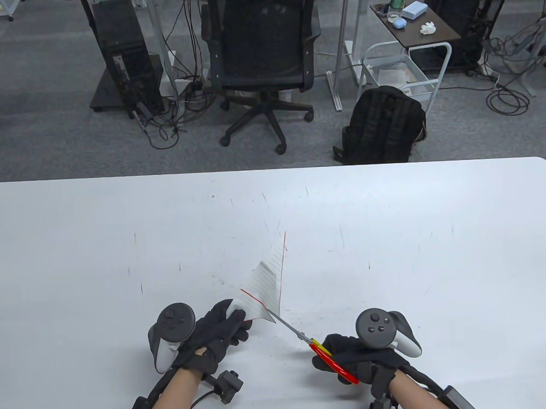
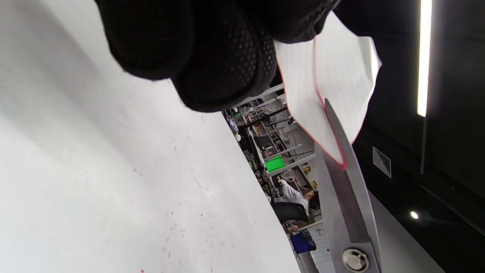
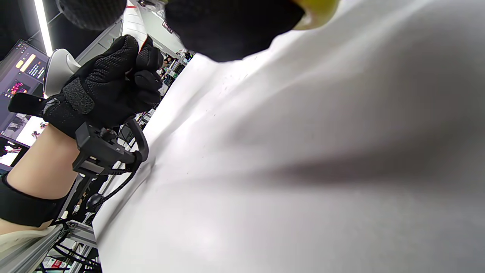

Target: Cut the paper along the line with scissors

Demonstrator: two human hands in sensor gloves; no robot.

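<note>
Paper (image 1: 267, 285) pinched in left hand (image 1: 215, 336); right hand (image 1: 356, 356) grips scissors (image 1: 320, 349). Keep blades on red line (image 1: 254, 300), sheet taut.

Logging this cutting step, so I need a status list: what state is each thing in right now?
paper: lifted off the table, bent, pinched by left hand
scissors: gripped by right hand, blade tips at the paper's red line
table: speckled with small marks
</note>
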